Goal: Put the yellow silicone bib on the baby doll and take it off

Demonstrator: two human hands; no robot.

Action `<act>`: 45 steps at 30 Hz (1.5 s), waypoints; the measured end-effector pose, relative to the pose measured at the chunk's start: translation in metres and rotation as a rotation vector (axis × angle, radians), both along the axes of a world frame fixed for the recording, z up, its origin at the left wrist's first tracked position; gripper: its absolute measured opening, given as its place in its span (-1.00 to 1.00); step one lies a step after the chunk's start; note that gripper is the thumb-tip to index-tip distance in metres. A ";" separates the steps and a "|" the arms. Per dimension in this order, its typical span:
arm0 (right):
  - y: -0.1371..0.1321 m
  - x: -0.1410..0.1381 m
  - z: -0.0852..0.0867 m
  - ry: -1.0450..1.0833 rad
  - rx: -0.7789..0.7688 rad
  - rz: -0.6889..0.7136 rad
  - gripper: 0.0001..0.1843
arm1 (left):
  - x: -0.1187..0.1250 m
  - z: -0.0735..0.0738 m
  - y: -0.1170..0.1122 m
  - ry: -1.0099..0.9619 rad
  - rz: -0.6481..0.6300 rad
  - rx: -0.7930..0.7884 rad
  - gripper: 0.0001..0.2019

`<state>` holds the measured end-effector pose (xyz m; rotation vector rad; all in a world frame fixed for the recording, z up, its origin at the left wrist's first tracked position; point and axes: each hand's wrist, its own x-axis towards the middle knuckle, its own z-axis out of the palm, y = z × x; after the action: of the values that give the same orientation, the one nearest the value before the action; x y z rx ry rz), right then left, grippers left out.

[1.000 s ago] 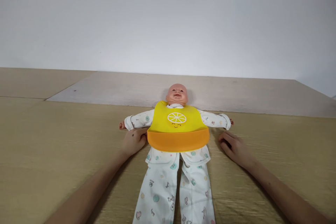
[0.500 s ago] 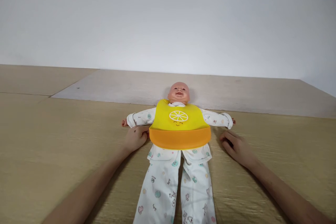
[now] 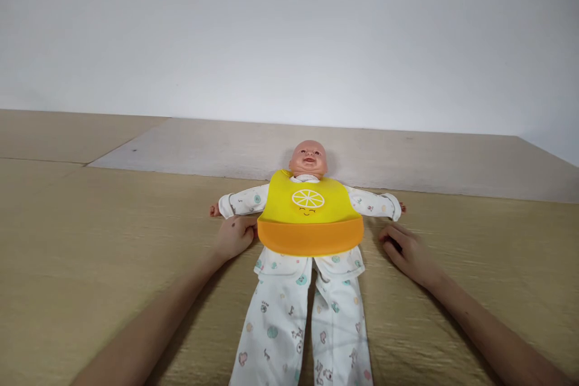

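One doll, lying flat on its back with its arms spread to either side and its legs towards you.

One bib, yellow with a white citrus-slice print, worn over the doll's chest. Its orange catch pocket runs across the doll's waist.

One set of white pyjamas with small coloured prints, on the doll. The sleeves reach out past the bib on both sides, and the trouser legs run down out of view below the doll's waist.

Two hands, both yours:
- Your left hand lies at the doll's side, just below its outstretched sleeve. The fingers are loosely curled and touch the end of the orange catch pocket. You cannot tell from this view whether they pinch the pocket or only rest against it.
- Your right hand lies on the other side of the doll, near its other sleeve but apart from it. It rests on the surface with the fingers loosely bent and holds nothing.

One tan table with a fine wood-grain look, under the doll and both forearms.

One paler board, lying beyond the doll's head.

One plain white wall, standing behind that board, well beyond the doll.
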<state>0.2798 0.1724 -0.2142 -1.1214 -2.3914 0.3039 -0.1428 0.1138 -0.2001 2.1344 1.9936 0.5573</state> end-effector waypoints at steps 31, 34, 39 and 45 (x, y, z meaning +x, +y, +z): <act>-0.001 -0.003 0.004 0.005 -0.036 -0.013 -0.80 | 0.005 0.007 -0.001 0.125 0.008 -0.120 -0.68; -0.001 -0.003 0.005 0.010 -0.028 -0.007 -0.80 | 0.005 0.008 -0.001 0.127 0.013 -0.123 -0.68; -0.002 -0.003 0.004 0.001 -0.016 -0.005 -0.81 | 0.005 0.008 -0.001 0.069 0.008 -0.111 -0.71; 0.000 -0.002 0.001 0.016 -0.041 -0.018 -0.81 | 0.007 0.003 -0.001 -0.357 0.318 0.169 -0.78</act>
<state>0.2782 0.1722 -0.2134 -1.1539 -2.3699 0.3564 -0.1363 0.1129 -0.1974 1.6495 2.1419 1.1053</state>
